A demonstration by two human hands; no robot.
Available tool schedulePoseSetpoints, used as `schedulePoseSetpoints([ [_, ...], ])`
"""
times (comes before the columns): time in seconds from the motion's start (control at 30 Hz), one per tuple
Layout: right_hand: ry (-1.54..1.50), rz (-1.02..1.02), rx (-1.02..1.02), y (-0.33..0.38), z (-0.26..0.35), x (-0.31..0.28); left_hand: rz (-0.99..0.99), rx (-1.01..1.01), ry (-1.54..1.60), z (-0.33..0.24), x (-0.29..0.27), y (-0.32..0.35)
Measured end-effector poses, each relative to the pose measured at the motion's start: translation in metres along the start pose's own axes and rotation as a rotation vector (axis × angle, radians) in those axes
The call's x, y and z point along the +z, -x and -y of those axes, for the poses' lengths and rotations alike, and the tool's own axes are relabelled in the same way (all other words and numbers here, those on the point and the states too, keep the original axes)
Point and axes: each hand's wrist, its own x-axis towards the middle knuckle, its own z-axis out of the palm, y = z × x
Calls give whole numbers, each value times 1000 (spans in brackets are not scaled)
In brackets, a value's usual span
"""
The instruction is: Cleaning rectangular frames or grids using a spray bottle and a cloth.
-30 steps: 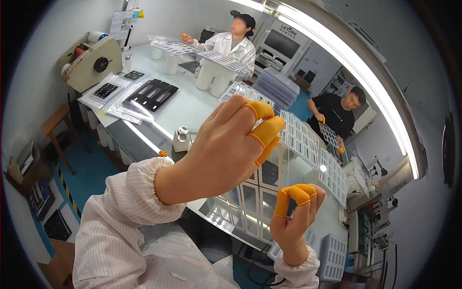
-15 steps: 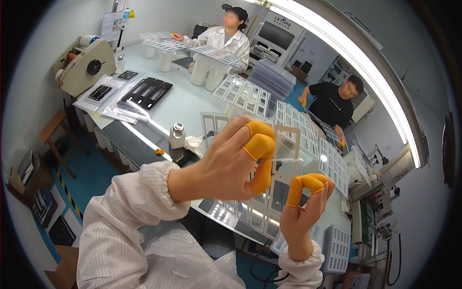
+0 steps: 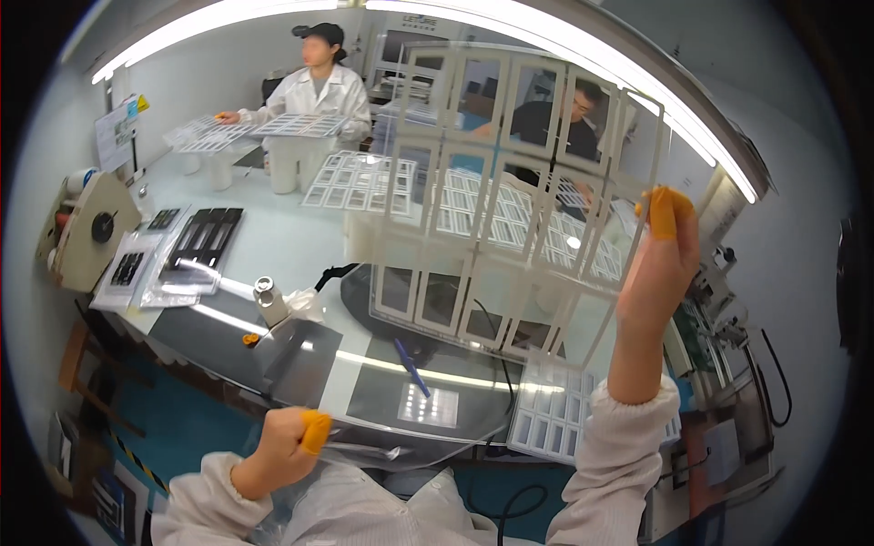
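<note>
My right hand (image 3: 660, 268), with orange finger cots, is raised at the right and pinches the edge of a large clear sheet (image 3: 464, 246) bearing a grid of pale rectangular frames. The sheet stands nearly upright above the table, partly see-through. Low at the left, my left hand (image 3: 280, 450) is closed, an orange cot showing on it. From its fingers a crumpled clear plastic film (image 3: 364, 451) trails to the right along the table's front edge. Beneath the sheet, a blue pen-shaped tool (image 3: 412, 368) lies on the dark tabletop.
A metal-topped bottle (image 3: 269, 302), white tissue (image 3: 305, 308) and loose orange finger cots (image 3: 251, 340) sit left of centre. Black panels (image 3: 208, 238) lie beyond, beside a roll machine (image 3: 86, 232). A compartment tray (image 3: 551, 414) is near my right forearm. Two co-workers stand across the table.
My right hand has risen with the framed sheet, now upright. My left hand has dropped down to the left, with the clear film trailing from it. The view has swung right.
</note>
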Motion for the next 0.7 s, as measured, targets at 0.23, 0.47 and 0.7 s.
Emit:
schedulePoseSetpoints([
  [0.23, -105, -112, -137, -53, 40, 12, -331, -1194, 221, 166, -31, 212],
  [0.47, -83, -142, -228, -65, 64, 24, 75, -1372, -410, 221, -59, 295],
  [0.7, -95, -150, -255, -61, 77, 32, 326, -1280, -404, 235, -69, 292],
])
